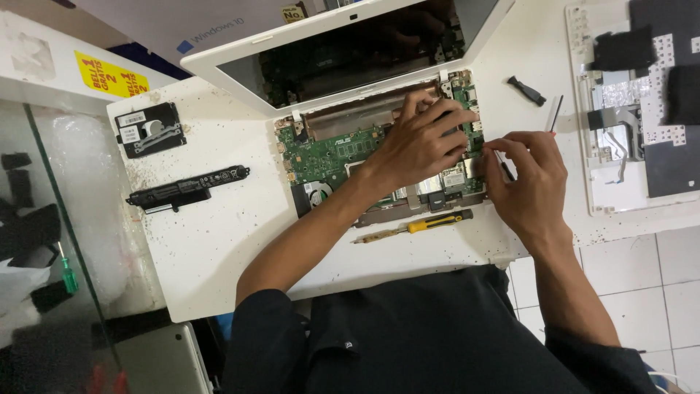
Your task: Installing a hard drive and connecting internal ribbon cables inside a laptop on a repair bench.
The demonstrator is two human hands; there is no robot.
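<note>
Fingers (430, 117) of left hand (419, 142) spread, pressing green laptop circuit board (328, 155). Right hand (529, 182) fingers pinch slim dark tool (504, 169). Yellow-handled screwdriver (415, 228) lies on white table (219, 241).

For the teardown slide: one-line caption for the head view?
Left hand pressing on opened laptop's green motherboard, right hand working at its edge, yellow-handled screwdriver lying beside.

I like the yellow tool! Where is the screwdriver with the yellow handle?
In the head view, the yellow-handled screwdriver lies on the white table, just in front of the opened laptop, below the left hand.
</note>
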